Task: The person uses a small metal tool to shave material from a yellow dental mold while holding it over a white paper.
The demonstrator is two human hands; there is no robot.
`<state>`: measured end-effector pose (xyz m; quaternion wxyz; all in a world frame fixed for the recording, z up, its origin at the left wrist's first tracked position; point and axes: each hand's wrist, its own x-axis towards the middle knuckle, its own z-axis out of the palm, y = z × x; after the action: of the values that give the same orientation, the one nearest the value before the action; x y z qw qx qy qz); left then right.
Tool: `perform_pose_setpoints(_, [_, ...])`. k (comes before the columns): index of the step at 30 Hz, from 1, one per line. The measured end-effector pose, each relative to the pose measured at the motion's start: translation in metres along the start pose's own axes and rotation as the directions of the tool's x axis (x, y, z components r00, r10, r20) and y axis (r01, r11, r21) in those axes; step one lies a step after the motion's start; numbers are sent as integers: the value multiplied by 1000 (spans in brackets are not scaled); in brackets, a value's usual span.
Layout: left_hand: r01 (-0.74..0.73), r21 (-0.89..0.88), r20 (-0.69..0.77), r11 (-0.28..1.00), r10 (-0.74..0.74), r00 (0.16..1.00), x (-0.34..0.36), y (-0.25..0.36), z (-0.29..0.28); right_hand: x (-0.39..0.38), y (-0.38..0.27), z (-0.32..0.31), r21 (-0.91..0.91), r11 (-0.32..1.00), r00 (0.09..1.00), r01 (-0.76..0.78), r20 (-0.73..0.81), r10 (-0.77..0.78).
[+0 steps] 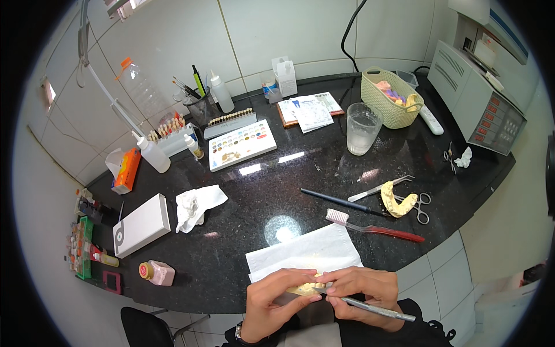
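My left hand (pixel 276 298) grips a small yellowish dental cast (pixel 306 287) at the near edge of the black counter (pixel 277 173). My right hand (pixel 364 289) holds a thin silver instrument (pixel 376 310) like a pen, its tip against the cast, with fingers also touching the cast. Both hands hover over a white paper sheet (pixel 303 251). A second yellow cast (pixel 396 202) lies further right on the counter.
A red-handled toothbrush (pixel 376 226), a dark brush (pixel 341 201), scissors (pixel 422 208) and a metal spatula lie to the right. Behind stand a clear cup (pixel 363 128), a woven basket (pixel 390 98), a colour palette tray (pixel 241 144), squeeze bottles, a white box (pixel 141 224) and crumpled tissue (pixel 196 205).
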<state>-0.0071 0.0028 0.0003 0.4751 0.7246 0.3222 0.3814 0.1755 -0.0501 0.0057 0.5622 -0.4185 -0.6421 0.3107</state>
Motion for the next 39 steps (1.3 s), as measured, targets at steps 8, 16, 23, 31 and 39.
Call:
perform_pose_setpoints(8, [-22,-1,9,1000,22,1000,-3,-11,-3,-2,5,10,-62,996,996,65,-63,-69])
perform_pose_setpoints(16, [6,-37,-8,999,-6,1000,-1,-6,0,-1,5,11,-110,988,991,107,-73,-116])
perform_pose_setpoints(23, [5,-64,7,998,-5,1000,-1,-6,-2,-1,5,9,-43,994,994,96,-52,-98])
perform_pose_setpoints(31, [-10,-56,-35,998,9,999,-3,-9,-2,-1,7,20,-156,975,981,157,-93,-173])
perform_pose_setpoints(39, [1,-124,-10,992,-2,1000,-4,-12,-2,-6,6,17,-11,995,987,99,-129,-100])
